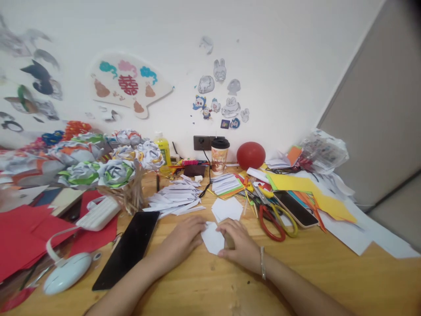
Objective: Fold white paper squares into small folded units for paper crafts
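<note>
A small white piece of paper [213, 239] with several angled corners lies low over the wooden table in front of me. My left hand [187, 235] has its fingers curled at the paper's upper left edge, the thumb mostly hidden. On the opposite edge, my right hand [241, 246] pinches the paper, thumb at the lower corner and fingers at the top. Just beyond sits another stack of similar white paper pieces [226, 210]. Behind my left hand is a pile of narrow folded white paper strips [177, 196].
Red-handled scissors [272, 224] and a phone [296, 208] lie to the right. A black tablet [129, 248] lies left, near a white power strip [99, 213] and paper flowers [116, 173]. Farther back stand a lidded paper cup [219, 159] and a red balloon [251, 155].
</note>
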A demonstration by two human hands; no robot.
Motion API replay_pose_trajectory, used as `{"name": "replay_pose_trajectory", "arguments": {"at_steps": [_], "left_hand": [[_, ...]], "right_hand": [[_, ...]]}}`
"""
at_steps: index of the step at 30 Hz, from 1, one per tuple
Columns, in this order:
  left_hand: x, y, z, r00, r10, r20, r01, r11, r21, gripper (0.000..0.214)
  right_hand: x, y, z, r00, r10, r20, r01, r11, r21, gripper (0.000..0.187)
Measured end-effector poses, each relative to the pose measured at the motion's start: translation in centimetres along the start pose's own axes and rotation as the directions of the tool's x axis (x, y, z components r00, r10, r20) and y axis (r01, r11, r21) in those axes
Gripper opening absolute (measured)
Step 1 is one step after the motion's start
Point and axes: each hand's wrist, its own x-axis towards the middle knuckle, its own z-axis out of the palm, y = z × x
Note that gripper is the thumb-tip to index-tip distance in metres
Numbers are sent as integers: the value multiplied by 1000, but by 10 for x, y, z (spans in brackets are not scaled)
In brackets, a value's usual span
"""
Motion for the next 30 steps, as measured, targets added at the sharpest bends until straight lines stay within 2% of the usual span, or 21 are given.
{"name": "replay_pose_trajectory", "arguments": {"at_steps": [3,5,7,10,12,16,18,21,25,27,30], "left_hand": [[0,-4,-1,993,116,16,-117,992,37,21],[-1,-3,-1,987,159,6,-158,982,102,18],[-1,-1,0,983,183,-9,-179,970,162,20],[-1,2,3,983,181,-32,-168,956,241,27],[-2,3,6,983,181,-35,-164,945,283,32],[-2,5,8,988,154,-26,-138,940,311,35],[-2,6,8,993,114,-9,-107,950,294,33],[0,8,6,997,77,7,-77,969,233,28],[3,12,3,1000,18,25,-22,988,154,21],[5,13,4,1000,-25,15,23,993,115,19],[6,10,9,997,-71,-10,71,995,73,19]], "right_hand": [[3,5,-15,994,-83,67,83,996,15,51],[4,7,-24,991,-115,61,118,992,-47,49],[4,8,-29,989,-141,35,145,976,-160,39],[4,9,-28,977,-211,39,212,921,-327,16],[4,10,-24,963,-264,55,264,885,-384,7],[4,8,-17,940,-339,45,318,819,-478,5],[3,6,-13,929,-367,44,331,773,-542,12],[0,4,-6,927,-374,25,313,736,-601,17],[-2,1,5,943,-327,-63,228,771,-594,15],[-2,-1,8,958,-266,-107,163,814,-558,15],[0,-3,8,980,-106,-165,24,898,-439,13]]}}
